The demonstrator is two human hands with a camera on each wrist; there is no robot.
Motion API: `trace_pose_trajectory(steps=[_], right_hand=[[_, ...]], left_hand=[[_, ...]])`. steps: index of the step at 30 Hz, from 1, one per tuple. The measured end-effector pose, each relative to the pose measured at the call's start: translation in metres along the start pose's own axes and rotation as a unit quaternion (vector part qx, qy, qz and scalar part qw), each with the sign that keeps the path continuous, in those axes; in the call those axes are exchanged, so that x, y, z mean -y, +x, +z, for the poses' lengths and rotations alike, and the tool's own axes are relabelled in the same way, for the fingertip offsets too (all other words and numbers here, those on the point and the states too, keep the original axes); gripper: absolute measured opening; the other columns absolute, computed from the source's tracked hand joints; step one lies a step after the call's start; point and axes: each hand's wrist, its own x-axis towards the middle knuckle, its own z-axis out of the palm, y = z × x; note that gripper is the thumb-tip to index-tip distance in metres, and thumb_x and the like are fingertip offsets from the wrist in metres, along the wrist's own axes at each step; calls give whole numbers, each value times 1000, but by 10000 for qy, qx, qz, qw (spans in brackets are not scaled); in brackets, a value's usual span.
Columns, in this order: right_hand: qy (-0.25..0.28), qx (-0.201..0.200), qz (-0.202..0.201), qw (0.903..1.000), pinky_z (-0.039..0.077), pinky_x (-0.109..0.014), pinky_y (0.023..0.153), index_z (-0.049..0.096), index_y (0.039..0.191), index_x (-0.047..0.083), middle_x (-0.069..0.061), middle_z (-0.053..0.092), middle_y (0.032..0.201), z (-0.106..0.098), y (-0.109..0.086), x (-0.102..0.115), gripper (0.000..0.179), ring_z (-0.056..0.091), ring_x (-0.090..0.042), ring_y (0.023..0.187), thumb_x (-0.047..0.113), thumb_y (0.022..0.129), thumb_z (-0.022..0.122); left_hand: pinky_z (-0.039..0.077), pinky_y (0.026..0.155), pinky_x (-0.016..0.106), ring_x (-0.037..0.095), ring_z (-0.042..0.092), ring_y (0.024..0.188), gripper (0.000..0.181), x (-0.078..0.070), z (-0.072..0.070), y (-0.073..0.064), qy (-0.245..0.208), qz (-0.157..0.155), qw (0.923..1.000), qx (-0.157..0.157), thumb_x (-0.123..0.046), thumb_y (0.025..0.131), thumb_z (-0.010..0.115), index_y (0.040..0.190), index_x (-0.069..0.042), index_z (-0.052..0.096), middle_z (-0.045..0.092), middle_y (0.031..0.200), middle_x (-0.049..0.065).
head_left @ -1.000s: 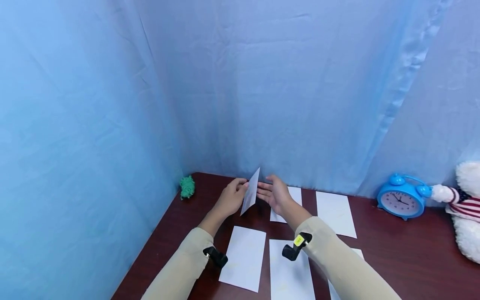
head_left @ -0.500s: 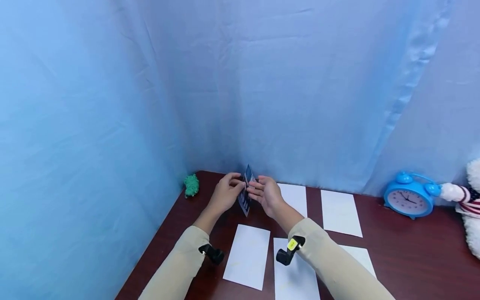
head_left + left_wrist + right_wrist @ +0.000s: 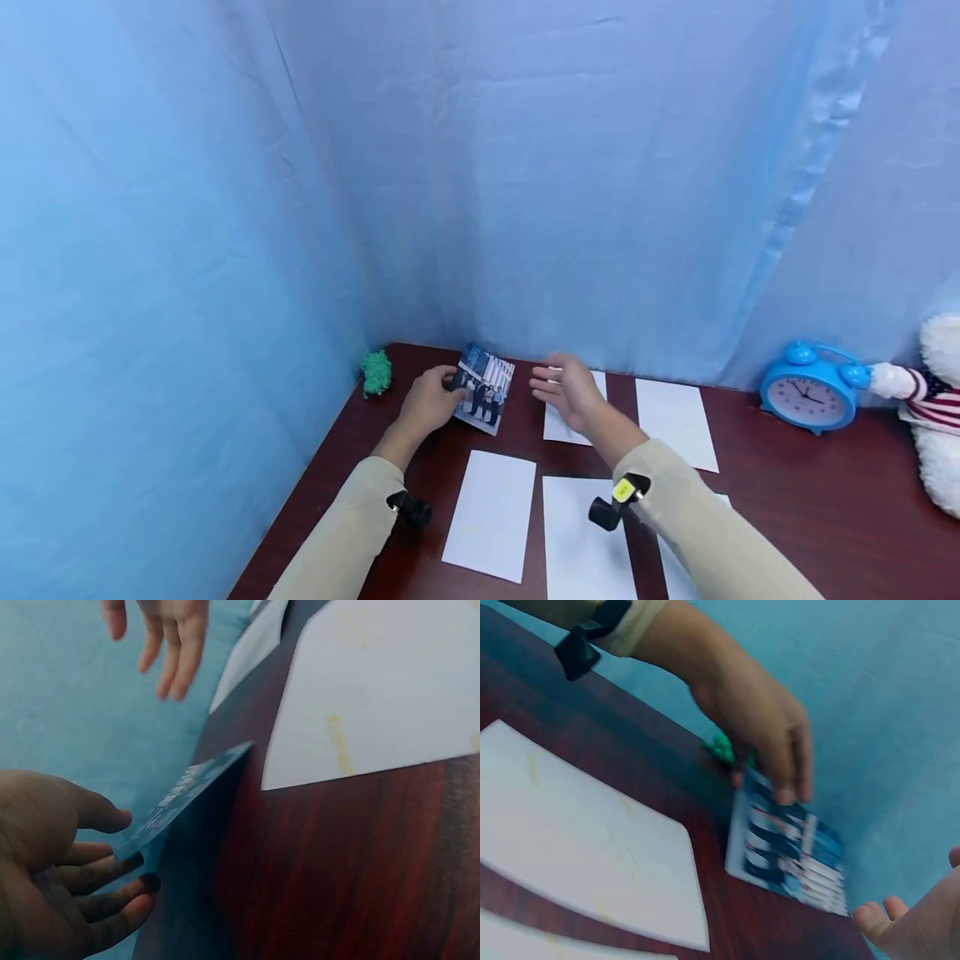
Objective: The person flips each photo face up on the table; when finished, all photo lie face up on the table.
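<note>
Photograph (image 3: pixel 484 392), long axis roughly fore-and-aft, is pinched at its left edge by left hand (image 3: pixel 430 402); right hand (image 3: pixel 576 395), fingers extended, stands apart rightward.

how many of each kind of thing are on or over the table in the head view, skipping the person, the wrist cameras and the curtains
White sheets: 5, some partly hidden by the person's right hand or sleeve
Photo: 1
Green yarn bundle: 1
Blue alarm clock: 1
Plush toy: 1, cut off by the picture edge
Total: 9
</note>
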Motion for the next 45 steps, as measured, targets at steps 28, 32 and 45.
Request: trace_pose_trajectory(steps=[28, 32, 45], right_hand=[[-546, -80, 530, 9971, 20, -55, 132, -10, 168, 2, -37, -8, 172, -118, -18, 30, 73, 10, -57, 161, 29, 113, 29], [-508, -135, 579, 9969, 25, -57, 129, -6, 169, 2, -34, -10, 173, -119, -17, 31, 71, 12, -58, 160, 28, 113, 28], [-384, -296, 764, 9959, 34, -59, 125, -6, 168, 1, -44, 8, 168, -110, -13, 32, 70, 28, -60, 154, 24, 111, 29]], left_hand=[[53, 110, 51, 32, 63, 134, 48, -49, 46, -20, -333, 536, 9880, 1412, -25, 105, 65, 148, -3, 59, 66, 144, 17], [47, 117, 54, 34, 58, 141, 49, -65, 60, -27, -443, 495, 9820, 1770, -26, 105, 65, 149, -4, 58, 65, 146, 18], [48, 116, 53, 32, 58, 142, 55, -84, 81, -31, 75, 565, 9796, 1928, -30, 104, 65, 153, -8, 54, 62, 151, 17]])
